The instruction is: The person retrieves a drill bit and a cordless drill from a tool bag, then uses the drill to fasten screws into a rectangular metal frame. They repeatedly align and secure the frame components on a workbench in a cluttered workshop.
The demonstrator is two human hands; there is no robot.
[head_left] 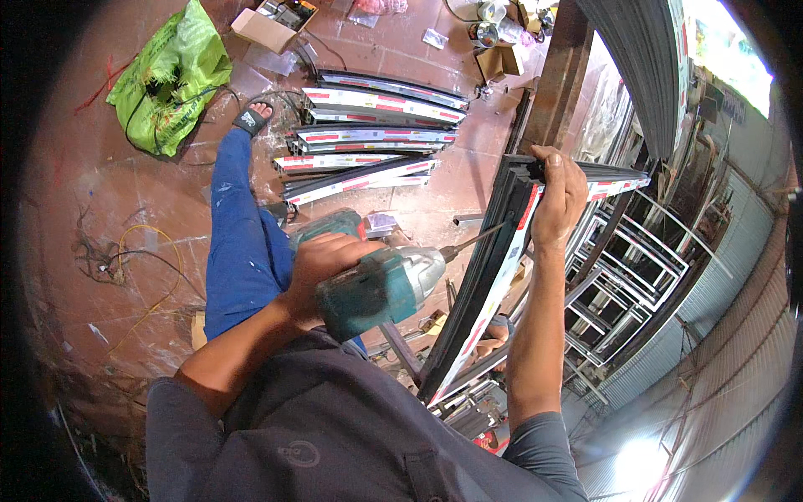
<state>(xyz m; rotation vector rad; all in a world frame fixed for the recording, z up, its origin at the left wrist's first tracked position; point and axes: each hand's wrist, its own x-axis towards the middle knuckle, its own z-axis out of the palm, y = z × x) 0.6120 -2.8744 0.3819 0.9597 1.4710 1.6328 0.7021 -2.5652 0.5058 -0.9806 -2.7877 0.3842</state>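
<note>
My left hand (324,266) is wrapped round the body of a teal power drill (376,291) with a grey metal nose. Its long thin bit (473,240) points to the upper right and reaches the side of a dark metal profile frame (471,293); whether the tip is in the metal I cannot tell. White and red film runs along the frame's edge. At the frame's upper corner my right hand (559,201) grips the profile, fingers over the top and thumb hidden from view.
Several film-covered dark profiles (376,134) lie on the reddish tiled floor. A bright green bag (171,84) sits at the far left, with cables nearby. An open cardboard box (266,32) stands at the back. White-edged frames (627,276) lean at the right.
</note>
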